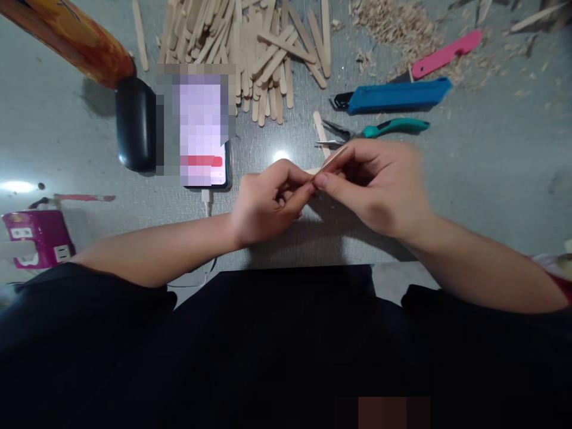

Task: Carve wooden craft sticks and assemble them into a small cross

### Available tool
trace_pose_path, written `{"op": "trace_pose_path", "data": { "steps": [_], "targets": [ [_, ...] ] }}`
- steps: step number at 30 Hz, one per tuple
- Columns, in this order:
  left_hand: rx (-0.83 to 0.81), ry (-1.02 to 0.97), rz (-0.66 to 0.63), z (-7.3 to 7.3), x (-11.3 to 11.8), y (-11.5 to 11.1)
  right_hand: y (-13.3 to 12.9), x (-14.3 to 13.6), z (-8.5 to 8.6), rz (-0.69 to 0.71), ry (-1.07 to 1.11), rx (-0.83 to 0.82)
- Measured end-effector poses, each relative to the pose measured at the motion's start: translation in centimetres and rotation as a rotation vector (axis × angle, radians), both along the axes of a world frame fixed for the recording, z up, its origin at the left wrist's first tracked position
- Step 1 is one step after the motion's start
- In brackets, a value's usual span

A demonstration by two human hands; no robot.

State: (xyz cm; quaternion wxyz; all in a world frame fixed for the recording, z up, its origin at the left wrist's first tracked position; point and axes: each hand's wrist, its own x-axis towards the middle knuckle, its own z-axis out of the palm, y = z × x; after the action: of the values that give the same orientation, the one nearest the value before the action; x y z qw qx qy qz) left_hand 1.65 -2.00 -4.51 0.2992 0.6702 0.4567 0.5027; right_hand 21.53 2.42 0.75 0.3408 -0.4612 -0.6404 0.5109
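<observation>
Between my two hands, just above the table, is a thin wooden craft stick (331,161), seen nearly edge-on and slanting up to the right. My left hand (272,202) pinches its lower left end between thumb and forefinger. With thumb and fingers closed on it, my right hand (379,185) grips the stick farther along. Another pale piece of stick shows partly behind the fingertips; whether it is held I cannot tell. Beyond my right hand lie teal-handled pliers (395,126) with jaws apart, across a loose craft stick (319,128).
A large heap of craft sticks (268,65) covers the back middle. A blue utility knife (400,95), a pink cutter (447,55) and wood shavings (402,27) lie back right. To the left are a plugged-in phone (201,131), a black mouse-shaped object (135,125), an orange cylinder (84,42) and a purple power socket (42,238).
</observation>
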Motion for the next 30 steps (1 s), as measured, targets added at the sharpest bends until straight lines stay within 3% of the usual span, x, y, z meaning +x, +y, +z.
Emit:
{"op": "trace_pose_path", "data": {
  "steps": [6, 15, 20, 23, 30],
  "targets": [
    [-0.016, 0.026, -0.011, 0.2, 0.0, 0.0, 0.3, 0.3, -0.2, 0.046, 0.010, -0.034],
    [-0.369, -0.269, -0.200, 0.9, 0.0, 0.4, 0.6, 0.5, 0.6, 0.092, 0.026, -0.121],
    [-0.464, -0.337, -0.217, 1.2, -0.1, 0.4, 0.8, 0.7, 0.7, 0.119, -0.001, -0.106],
    [-0.430, -0.369, -0.162, 1.1, -0.1, 0.6, 1.1, 1.1, 0.1, 0.131, -0.083, -0.024],
    [-0.278, -0.439, 0.098, -0.1, -0.3, 1.5, 2.4, 1.5, -2.1, 0.230, -0.550, 0.400]
  ]
}}
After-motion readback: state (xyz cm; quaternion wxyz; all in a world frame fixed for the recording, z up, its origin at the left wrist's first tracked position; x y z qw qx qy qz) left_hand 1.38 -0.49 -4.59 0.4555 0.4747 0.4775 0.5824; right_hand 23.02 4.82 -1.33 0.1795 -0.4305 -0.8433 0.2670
